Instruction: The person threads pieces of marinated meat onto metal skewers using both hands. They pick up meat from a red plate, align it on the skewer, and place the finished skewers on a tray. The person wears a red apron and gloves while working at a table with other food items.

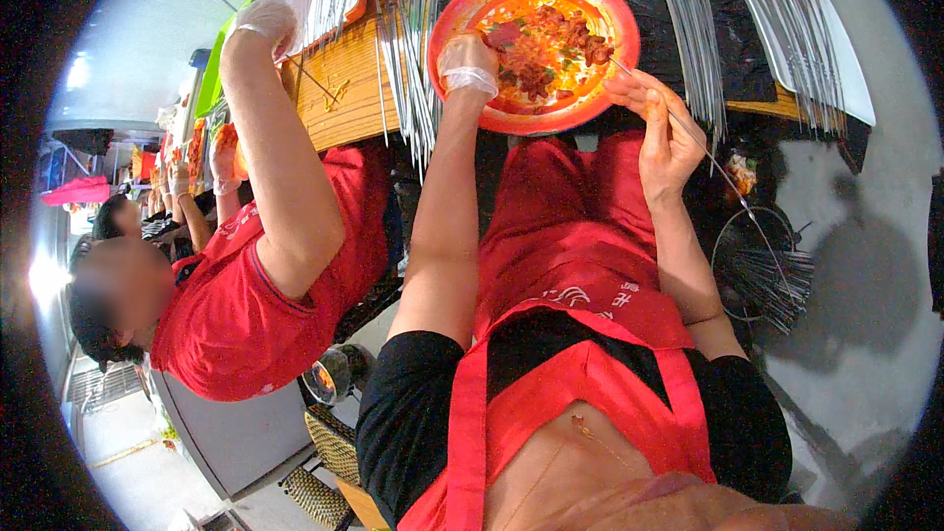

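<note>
A red round basin [627,7] stands at the table edge before me, with chunks of red marinated meat [532,80], sauce and green bits inside. My right hand [664,125] grips a long metal skewer [726,181] at the basin's right side. The skewer's tip reaches over the basin and meets a piece of meat [596,51]; its other end slants down to the right. My left hand [468,63], in a clear plastic glove, is over the basin's left rim beside the meat. Its fingertips are hidden, so I cannot tell what they hold.
Bare metal skewers [417,81] lie left of the basin, and another bundle [693,37] lies right. A white tray [848,81] bears loaded skewers. A wire basket [726,236] with skewers hangs low right. A co-worker in red [243,310] works close on my left, with a gloved hand [265,22] raised.
</note>
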{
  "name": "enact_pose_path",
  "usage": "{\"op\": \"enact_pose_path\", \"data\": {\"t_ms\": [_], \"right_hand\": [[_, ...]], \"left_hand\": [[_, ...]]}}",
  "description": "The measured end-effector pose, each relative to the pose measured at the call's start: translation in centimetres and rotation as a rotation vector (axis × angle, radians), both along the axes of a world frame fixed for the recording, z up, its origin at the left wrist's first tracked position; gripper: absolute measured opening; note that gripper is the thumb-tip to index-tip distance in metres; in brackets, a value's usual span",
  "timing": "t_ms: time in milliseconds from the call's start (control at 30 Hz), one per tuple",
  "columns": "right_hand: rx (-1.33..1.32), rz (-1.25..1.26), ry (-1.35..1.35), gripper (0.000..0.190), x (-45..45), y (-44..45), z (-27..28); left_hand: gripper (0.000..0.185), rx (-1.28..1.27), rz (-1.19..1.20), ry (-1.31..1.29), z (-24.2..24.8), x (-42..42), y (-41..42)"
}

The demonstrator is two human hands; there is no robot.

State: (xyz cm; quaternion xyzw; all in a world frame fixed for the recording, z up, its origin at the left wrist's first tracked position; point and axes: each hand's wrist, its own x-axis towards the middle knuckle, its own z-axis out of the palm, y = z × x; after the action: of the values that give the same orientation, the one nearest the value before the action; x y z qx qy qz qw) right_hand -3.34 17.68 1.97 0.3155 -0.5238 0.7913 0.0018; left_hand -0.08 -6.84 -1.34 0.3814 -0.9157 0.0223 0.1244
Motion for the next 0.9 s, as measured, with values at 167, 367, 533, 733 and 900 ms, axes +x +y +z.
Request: {"op": "enact_pose_path", "data": {"t_ms": [167,367,533,733,900], "right_hand": [[-0.024,0.01,0.002,0.027,-0.1,0.0,0.1],[-0.004,-0.005,-0.039,0.028,-0.4,0.4,-0.1],[-0.004,-0.01,-0.1,0.028,-0.9,0.8,-0.4],[0.011,0.003,-0.113,0.028,-0.8,1.2,-0.3],[0.017,0.039,-0.089,0.027,-0.4,1.5,0.1]], "left_hand": [[0.019,0.028,-0.056,-0.065,0.0,-1.3,-0.8],[0.012,1.137,-0.218,0.79,0.8,-0.7,0.2],[0.015,1.674,-0.226,1.159,1.4,-0.4,1.3],[0.016,1.728,-0.242,1.285,0.8,-0.7,1.8],[0.019,1.767,-0.3,1.292,1.1,-0.7,2.0]]}}
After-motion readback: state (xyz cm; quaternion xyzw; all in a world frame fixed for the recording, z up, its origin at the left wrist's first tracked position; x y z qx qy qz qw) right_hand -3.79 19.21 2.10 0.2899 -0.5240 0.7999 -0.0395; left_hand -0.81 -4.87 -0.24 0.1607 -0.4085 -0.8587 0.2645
